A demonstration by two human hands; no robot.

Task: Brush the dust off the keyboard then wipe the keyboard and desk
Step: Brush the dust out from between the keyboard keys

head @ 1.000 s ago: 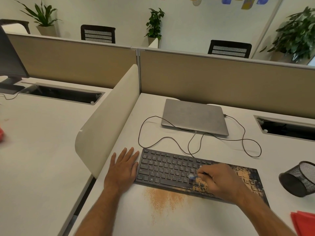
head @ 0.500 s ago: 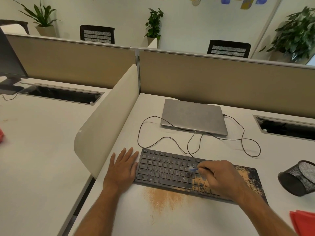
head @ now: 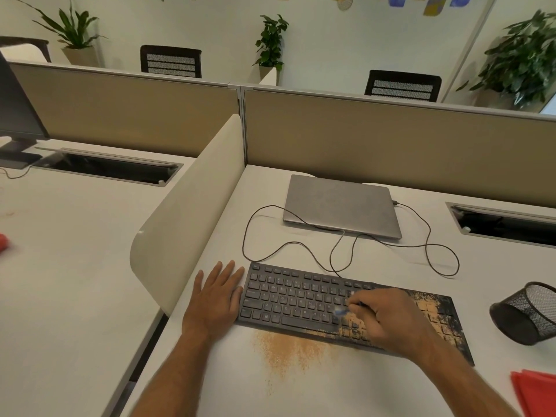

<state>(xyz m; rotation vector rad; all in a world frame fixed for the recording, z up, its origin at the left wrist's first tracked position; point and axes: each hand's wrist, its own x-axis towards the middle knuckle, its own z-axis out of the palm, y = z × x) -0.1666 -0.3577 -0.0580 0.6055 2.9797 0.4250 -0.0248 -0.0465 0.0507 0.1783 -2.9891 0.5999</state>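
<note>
A black keyboard [head: 298,299] lies on the white desk [head: 376,386], its right half coated in tan dust. A patch of the same dust [head: 285,349] lies on the desk just in front of the keyboard. My right hand [head: 388,319] grips a small brush [head: 341,310] with a bluish blurred tip, which touches the keys near the keyboard's middle. My left hand [head: 215,297] rests flat on the desk against the keyboard's left end, fingers straight.
A shut grey laptop [head: 341,204] sits behind the keyboard, with a thin cable [head: 427,245] looping between them. A black mesh cup [head: 528,313] lies tipped at the right. A red cloth [head: 537,391] shows at the lower right. A cream divider [head: 192,212] borders the left.
My right hand swept the brush up the keys and back down toward the front row. My left hand stayed put beside the keyboard.
</note>
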